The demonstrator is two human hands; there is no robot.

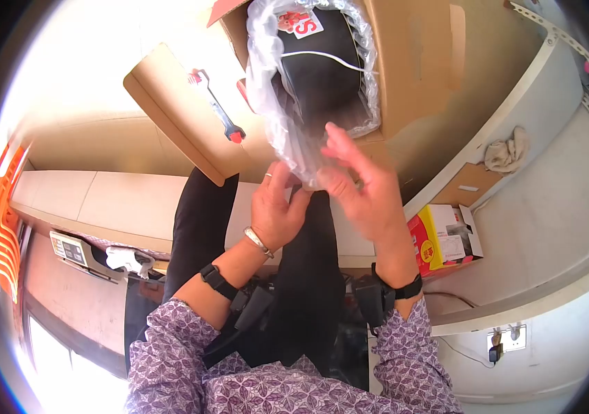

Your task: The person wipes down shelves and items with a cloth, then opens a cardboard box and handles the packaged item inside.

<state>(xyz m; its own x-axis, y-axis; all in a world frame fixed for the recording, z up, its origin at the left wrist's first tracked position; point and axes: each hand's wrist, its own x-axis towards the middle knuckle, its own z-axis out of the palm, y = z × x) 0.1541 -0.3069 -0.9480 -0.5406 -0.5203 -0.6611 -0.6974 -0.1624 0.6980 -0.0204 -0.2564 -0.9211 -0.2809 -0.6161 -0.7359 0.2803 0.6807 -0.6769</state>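
Note:
A dark object (322, 76) with a red-and-white sticker (303, 24) and a white cord (325, 56) across it lies in clear bubble wrap (267, 90), inside an opened cardboard box (412, 69). My left hand (277, 210), wearing a ring and a bracelet, has its fingers closed at the near lower edge of the wrap, pinching it. Over the wrap's right lower side, my right hand (367, 183) is slightly blurred, thumb and fingers apart. I see nothing between those fingers.
An open-end wrench (220, 110) with red bits at its ends lies on cardboard to the left. At right are a yellow-and-red box (443, 241), a crumpled cloth (508, 150) and a wall socket (508, 339). Orange plastic (6, 221) and a device with buttons (77, 254) stand at left.

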